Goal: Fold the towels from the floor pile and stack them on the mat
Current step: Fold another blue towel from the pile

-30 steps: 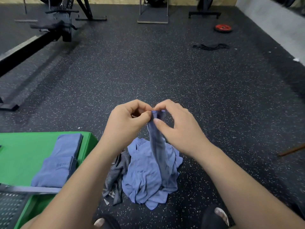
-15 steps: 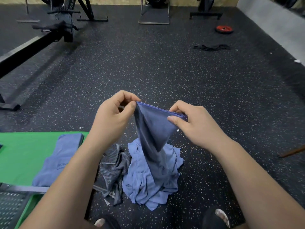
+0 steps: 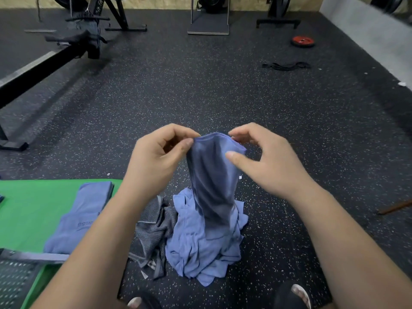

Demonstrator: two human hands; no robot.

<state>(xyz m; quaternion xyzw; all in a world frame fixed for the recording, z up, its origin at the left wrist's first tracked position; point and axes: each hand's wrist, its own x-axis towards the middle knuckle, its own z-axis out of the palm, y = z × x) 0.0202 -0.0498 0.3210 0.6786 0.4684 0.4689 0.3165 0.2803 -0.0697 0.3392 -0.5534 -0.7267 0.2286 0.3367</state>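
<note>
I am holding a blue towel [image 3: 211,175] up by its top hem, lower end trailing into the pile [image 3: 200,246]: left hand [image 3: 156,161] pinching one end, right hand [image 3: 267,161] fingers [image 3: 245,130] curling round the other. Judgement: I should be sliding both pinches out to the corners, keeping the hem taut, before folding. The mat [image 3: 26,208] is carrying one folded towel [image 3: 82,219].

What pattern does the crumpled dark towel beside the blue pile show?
The crumpled grey towel shows fine stripes, clearest in head view.
</note>
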